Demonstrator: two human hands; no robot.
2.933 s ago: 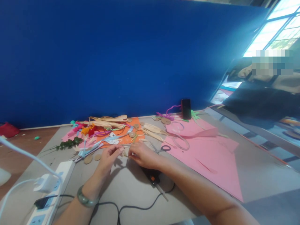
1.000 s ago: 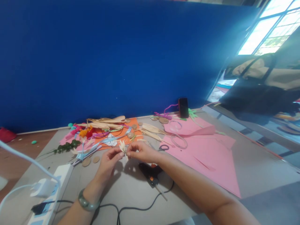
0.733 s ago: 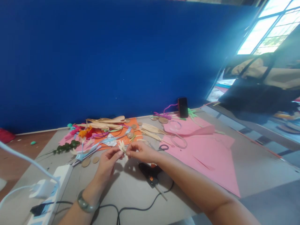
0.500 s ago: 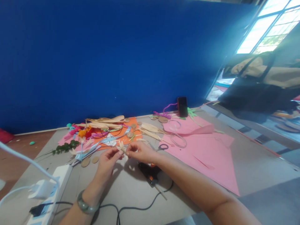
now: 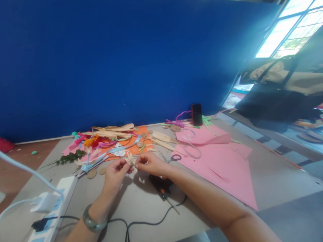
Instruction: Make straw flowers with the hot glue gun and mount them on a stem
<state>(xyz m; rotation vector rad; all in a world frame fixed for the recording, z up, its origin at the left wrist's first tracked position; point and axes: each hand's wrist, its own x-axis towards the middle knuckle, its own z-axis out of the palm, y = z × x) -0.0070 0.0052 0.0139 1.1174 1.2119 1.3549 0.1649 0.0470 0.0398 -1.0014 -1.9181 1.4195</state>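
Note:
Between my two hands is a small pale husk flower (image 5: 130, 159) with pointed petals, held above the table. My left hand (image 5: 117, 170) pinches it from the left, thumb and fingertips closed on its base. From the right, the fingertips of my right hand (image 5: 148, 163) are pinched at its edge; what exactly they grip is too small to make out. Under my right forearm lies a black glue gun (image 5: 160, 186) with a glue stick (image 5: 173, 205) poking out of its back. Scissors (image 5: 176, 157) lie just beyond my right wrist, partly hidden.
Dried husk strips (image 5: 161, 138) lie behind my hands, beside an orange sheet (image 5: 141, 134) with cardboard discs. Pink paper (image 5: 227, 168) covers the right side. A phone (image 5: 196, 114) leans on the blue wall (image 5: 126, 60). At left are a power strip (image 5: 64, 188), cables and a green leafy sprig (image 5: 70, 158).
The husk flower has turned slightly between my fingertips, and its petals stand at a different angle. My hands stay in nearly the same place.

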